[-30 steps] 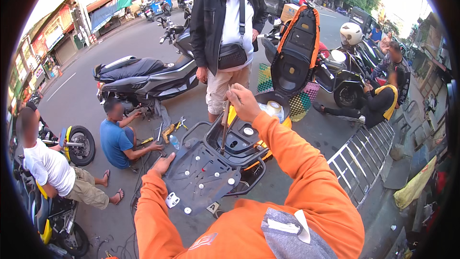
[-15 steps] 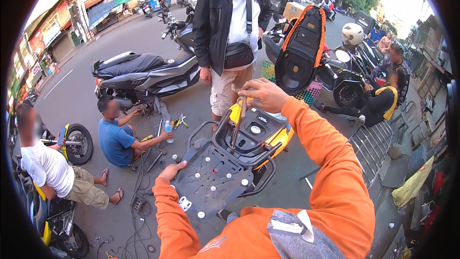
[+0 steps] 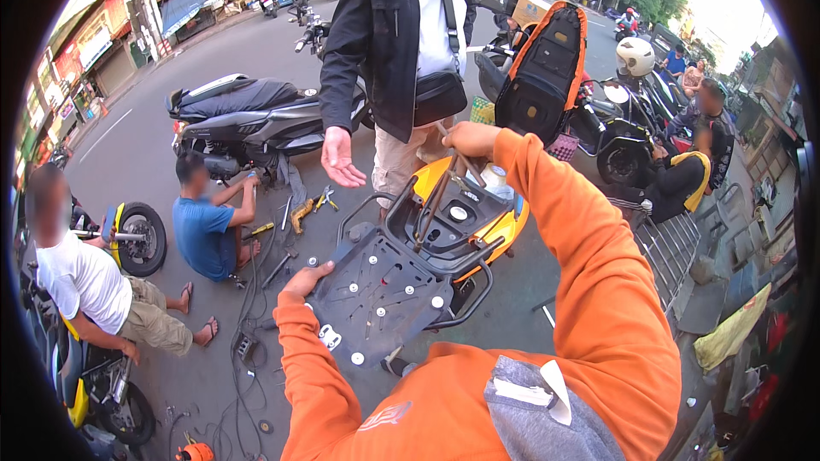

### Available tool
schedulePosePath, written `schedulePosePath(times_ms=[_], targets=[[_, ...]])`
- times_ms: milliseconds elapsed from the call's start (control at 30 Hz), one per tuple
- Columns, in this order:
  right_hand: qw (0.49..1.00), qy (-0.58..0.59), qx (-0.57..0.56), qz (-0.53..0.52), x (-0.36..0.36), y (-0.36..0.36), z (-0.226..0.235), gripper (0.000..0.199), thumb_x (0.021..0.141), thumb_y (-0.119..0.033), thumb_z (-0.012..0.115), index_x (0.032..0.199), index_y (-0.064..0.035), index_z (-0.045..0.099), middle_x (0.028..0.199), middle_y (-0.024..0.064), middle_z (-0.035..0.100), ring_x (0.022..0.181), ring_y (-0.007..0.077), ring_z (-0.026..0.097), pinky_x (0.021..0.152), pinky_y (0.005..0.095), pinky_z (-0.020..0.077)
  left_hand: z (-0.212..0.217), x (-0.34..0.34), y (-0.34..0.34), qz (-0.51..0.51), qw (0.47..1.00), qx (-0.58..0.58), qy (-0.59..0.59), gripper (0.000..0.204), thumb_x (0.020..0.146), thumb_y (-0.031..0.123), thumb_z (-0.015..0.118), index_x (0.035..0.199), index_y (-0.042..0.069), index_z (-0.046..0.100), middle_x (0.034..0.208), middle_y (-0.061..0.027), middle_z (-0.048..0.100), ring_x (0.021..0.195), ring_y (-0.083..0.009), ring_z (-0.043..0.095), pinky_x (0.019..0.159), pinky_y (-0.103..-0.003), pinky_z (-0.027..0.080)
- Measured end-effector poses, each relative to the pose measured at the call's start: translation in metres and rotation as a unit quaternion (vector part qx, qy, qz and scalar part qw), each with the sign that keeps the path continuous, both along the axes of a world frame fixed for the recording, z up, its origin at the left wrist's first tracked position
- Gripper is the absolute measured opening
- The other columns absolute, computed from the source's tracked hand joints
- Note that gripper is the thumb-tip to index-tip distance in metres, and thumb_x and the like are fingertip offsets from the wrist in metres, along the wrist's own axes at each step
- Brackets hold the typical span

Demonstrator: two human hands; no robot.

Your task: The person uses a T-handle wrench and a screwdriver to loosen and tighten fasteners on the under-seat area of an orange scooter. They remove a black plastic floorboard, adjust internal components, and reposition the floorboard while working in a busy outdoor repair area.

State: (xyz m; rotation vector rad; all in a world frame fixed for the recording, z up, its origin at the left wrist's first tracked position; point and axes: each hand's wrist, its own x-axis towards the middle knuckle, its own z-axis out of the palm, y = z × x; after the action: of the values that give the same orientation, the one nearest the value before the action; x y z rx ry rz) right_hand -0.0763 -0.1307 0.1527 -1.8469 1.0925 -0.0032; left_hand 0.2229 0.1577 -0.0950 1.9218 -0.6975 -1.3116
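Note:
A black rear carrier rack (image 3: 384,290) with several white bolts sits on the back of a yellow scooter (image 3: 495,222). My left hand (image 3: 306,280) holds the rack's near left edge. My right hand (image 3: 468,138) is closed around the handle of a long tool (image 3: 440,201) that slants down into the rack's tubular frame. Both my arms wear orange sleeves.
A person in a black jacket (image 3: 389,43) stands just past the scooter, one hand hanging open. A person in blue (image 3: 205,226) sits on the road by tools (image 3: 301,213). Another person in white (image 3: 81,282) sits at left. Parked scooters (image 3: 256,119) stand behind; a metal grate (image 3: 670,248) lies right.
The view has closed in on the rack. My right hand with the tool has shifted right and slightly up; my left hand stays on the rack's edge.

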Motion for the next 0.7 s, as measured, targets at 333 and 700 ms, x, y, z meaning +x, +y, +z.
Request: schedulePosePath(times_ms=[333, 700], targets=[[0.890, -0.306, 0.268, 0.207, -0.054, -0.034, -0.037, 0.043, 0.101, -0.020, 0.059, 0.140, -0.0026, 0.051, 0.118, 0.0153, 0.065, 0.106, 0.0249, 0.066, 0.086, 0.0372, 0.0563, -0.006, 0.005, -0.001, 0.012, 0.999, -0.018, 0.039, 0.061, 0.088, 0.053, 0.071, 0.109, -0.005, 0.072, 0.097, -0.0106, 0.073, 0.080, -0.0192, 0.068, 0.077, -0.031, 0.050], [0.856, -0.043, -0.480, 0.186, -0.050, -0.018, -0.020, 0.051, 0.092, -0.061, 0.058, 0.104, -0.0158, 0.077, 0.099, 0.0132, 0.058, 0.111, 0.0319, 0.055, 0.099, 0.0420, 0.0402, -0.013, 0.011, -0.003, 0.013, 1.000, -0.024, -0.016, 0.064, 0.087, 0.052, 0.073, 0.112, -0.006, 0.070, 0.101, -0.0103, 0.073, 0.085, -0.0204, 0.068, 0.081, -0.033, 0.051]])
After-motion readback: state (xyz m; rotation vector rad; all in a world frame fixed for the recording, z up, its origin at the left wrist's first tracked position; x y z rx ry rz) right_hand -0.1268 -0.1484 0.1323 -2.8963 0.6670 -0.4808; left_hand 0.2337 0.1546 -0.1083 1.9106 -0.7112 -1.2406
